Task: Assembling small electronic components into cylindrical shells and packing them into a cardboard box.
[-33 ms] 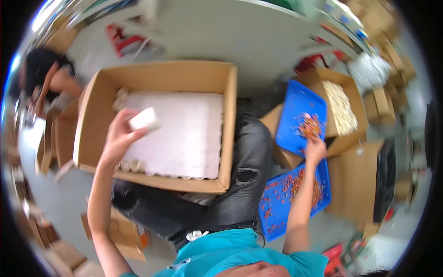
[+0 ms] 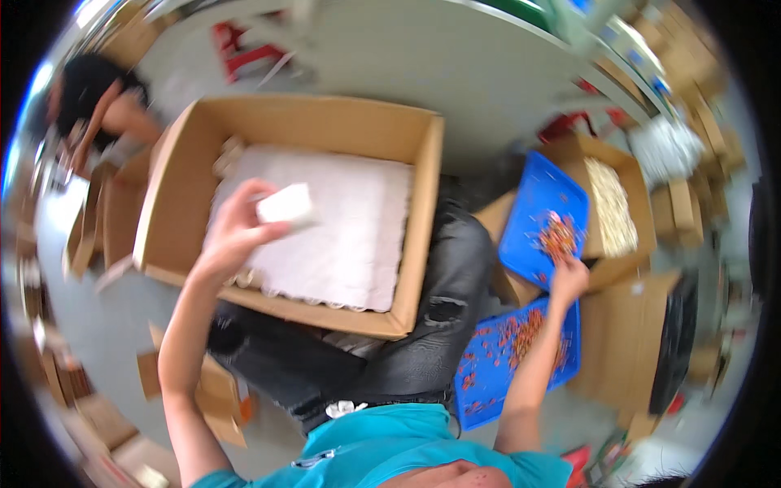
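Observation:
My left hand (image 2: pixel 232 232) grips a small white block-shaped piece (image 2: pixel 286 206) between thumb and fingers. It hovers over a large open cardboard box (image 2: pixel 421 244), in which a pale sheet (image 2: pixel 350 236) lies flat. Rounded whitish pieces (image 2: pixel 244 278) peek out along the sheet's edges. On the right, my right hand (image 2: pixel 571 278) reaches into the upper blue tray (image 2: pixel 525 199), its fingers drawn together at a heap of small orange-red pieces (image 2: pixel 558 234). What the fingertips pinch is too small and blurred to make out.
Below the upper tray, a second blue tray (image 2: pixel 480 400) holds more orange-red bits. A cardboard box (image 2: pixel 582 154) with cream-coloured contents (image 2: pixel 610 207) stands at the right. Another person (image 2: pixel 102 102) bends over boxes at far left. Red stools (image 2: pixel 236 53) stand beyond.
The whole view has shifted a little, so the big box and my left hand appear further right. My left hand still holds the white piece; my right hand stays at the heap.

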A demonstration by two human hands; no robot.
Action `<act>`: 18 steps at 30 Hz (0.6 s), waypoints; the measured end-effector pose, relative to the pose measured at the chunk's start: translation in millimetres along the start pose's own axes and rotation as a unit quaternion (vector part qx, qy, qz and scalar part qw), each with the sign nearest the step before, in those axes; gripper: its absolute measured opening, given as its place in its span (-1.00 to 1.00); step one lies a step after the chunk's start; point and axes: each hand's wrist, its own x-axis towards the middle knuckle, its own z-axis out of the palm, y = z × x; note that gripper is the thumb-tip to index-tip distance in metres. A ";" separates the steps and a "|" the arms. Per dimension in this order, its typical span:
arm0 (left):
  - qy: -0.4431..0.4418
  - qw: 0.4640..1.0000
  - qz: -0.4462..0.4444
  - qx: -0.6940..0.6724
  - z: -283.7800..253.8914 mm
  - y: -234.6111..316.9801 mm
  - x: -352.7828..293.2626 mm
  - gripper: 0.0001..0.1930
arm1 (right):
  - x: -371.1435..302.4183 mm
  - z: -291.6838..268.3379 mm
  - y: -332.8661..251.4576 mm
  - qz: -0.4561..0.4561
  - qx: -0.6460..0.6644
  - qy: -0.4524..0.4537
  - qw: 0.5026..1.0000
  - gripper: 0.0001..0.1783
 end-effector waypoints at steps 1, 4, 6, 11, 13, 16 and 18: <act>-0.037 0.995 -0.011 -0.096 18.2 -2.5 -6.0 -0.46 | 7.6 -14.4 7.2 -0.001 -0.012 0.003 1.000 -0.86; -0.148 0.968 0.001 -0.201 63.5 -8.7 -12.8 -0.43 | 19.1 -55.7 -3.3 0.044 0.122 0.067 0.989 -0.76; -0.140 0.965 0.014 -0.220 81.7 -26.1 -10.8 -0.42 | 22.1 -71.7 -16.3 0.027 0.174 0.074 0.982 -0.76; -0.109 0.936 -0.099 -0.320 84.5 -53.1 -20.0 -0.48 | 20.1 -83.1 -56.4 -0.021 -0.023 -0.027 0.999 -0.73; -0.090 0.946 -0.061 -0.306 86.8 -57.6 -23.6 -0.57 | 1.5 -84.5 -79.6 -0.035 -0.043 -0.070 0.996 -0.73; -0.087 0.892 -0.080 -0.436 86.4 -68.1 -28.0 -0.60 | -62.1 -85.0 -168.2 -0.041 0.233 -0.046 0.970 -0.77; -0.071 0.866 -0.063 -0.491 86.4 -61.3 -35.5 -0.60 | -103.3 -80.2 -216.6 -0.041 0.335 -0.153 0.929 -0.77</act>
